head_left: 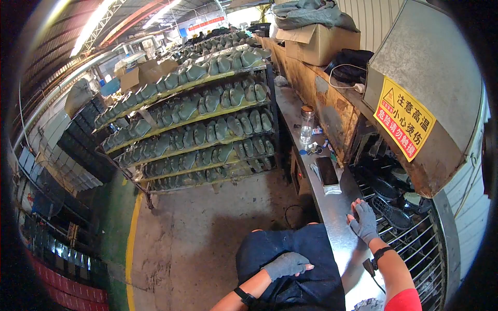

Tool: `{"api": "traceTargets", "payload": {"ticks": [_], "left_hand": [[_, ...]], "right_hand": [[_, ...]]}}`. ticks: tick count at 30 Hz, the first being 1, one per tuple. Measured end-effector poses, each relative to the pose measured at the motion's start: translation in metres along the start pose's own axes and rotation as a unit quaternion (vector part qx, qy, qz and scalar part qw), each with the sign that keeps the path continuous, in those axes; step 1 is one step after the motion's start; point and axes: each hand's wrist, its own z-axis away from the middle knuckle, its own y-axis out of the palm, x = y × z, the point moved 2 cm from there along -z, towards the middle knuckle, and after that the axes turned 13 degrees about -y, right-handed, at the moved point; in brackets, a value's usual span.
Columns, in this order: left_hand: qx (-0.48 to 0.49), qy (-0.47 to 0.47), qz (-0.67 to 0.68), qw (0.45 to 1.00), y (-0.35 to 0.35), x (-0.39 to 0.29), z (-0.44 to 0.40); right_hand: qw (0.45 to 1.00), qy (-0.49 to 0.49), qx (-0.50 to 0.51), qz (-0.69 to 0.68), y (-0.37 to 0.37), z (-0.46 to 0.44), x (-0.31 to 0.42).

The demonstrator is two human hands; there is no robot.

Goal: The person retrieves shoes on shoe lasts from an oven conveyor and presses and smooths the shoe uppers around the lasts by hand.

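Observation:
My left hand [288,265], in a grey fingerless glove, rests on the dark apron [316,259] over my lap. It holds nothing that I can see, and its fingers lie loosely on the cloth. My right hand [364,220], gloved the same way, is at the edge of the metal worktop [342,223], fingers slightly bent and apart with nothing in them. Just right of it is a wire rack [423,241] bearing several black shoe soles [392,212]. Beyond my right hand, a phone [327,171] lies on a pale cloth or paper on the worktop.
A metal hood [430,88] with a yellow and red warning label [404,118] overhangs the rack. Farther along the worktop stands a clear bottle [306,127]. Ahead, a tiered cart [207,127] holds rows of grey-green shoe-shaped pieces. A cardboard box [321,45] sits on a wooden ledge.

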Motion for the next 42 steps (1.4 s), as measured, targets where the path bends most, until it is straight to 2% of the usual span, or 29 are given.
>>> {"api": "traceTargets", "payload": {"ticks": [42], "left_hand": [[-0.001,-0.002,-0.013,1.000,0.0009,0.0044,-0.0042]], "right_hand": [[1.000,-0.007,-0.008,-0.007,-0.0008,-0.0003,-0.0003]]}}
